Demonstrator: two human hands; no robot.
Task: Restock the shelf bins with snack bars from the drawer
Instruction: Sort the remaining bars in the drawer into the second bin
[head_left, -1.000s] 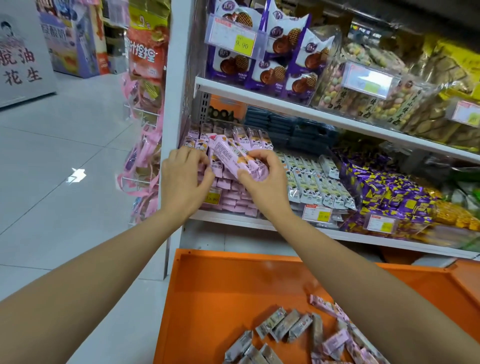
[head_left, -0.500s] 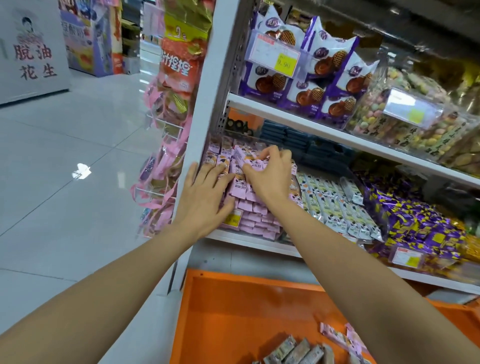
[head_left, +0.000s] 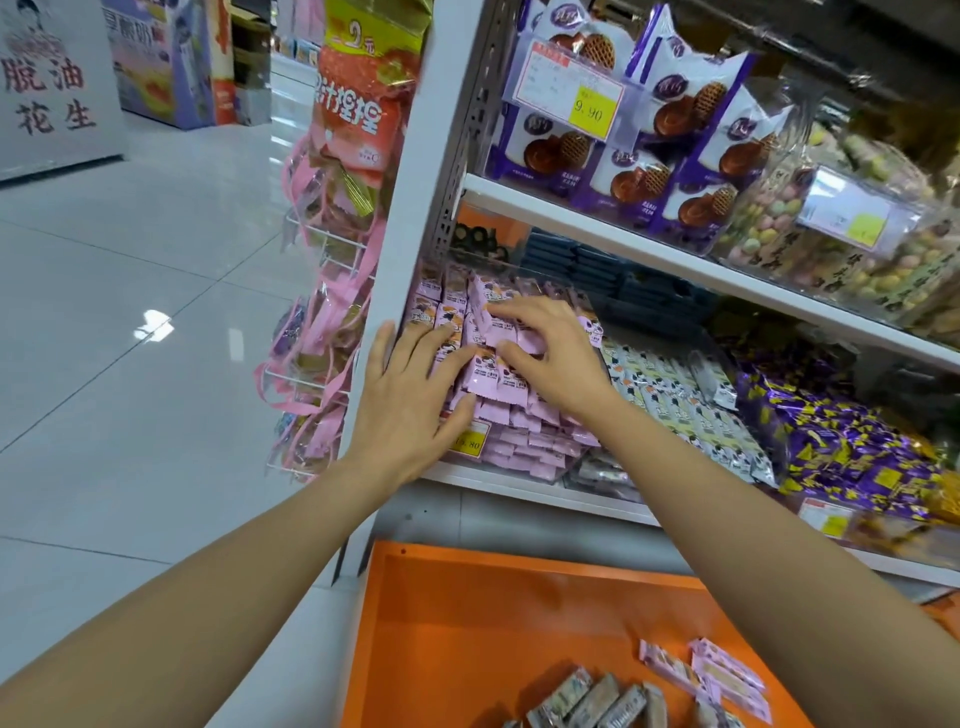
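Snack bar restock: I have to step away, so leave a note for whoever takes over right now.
Left hand: flat, open, on the front of the pink bars in the leftmost shelf bin.
Right hand: fingers spread on top of that pile, gripping nothing.
Done: pink bin heaped full.
Left: the orange drawer below holds a few pink bars and silver bars; shelve those.

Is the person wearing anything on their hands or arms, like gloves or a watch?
No. The left hand and right hand are bare: no gloves, rings or watch. Both forearms are bare too, with no sleeves as far as the picture shows. The fingernails look short and plain.
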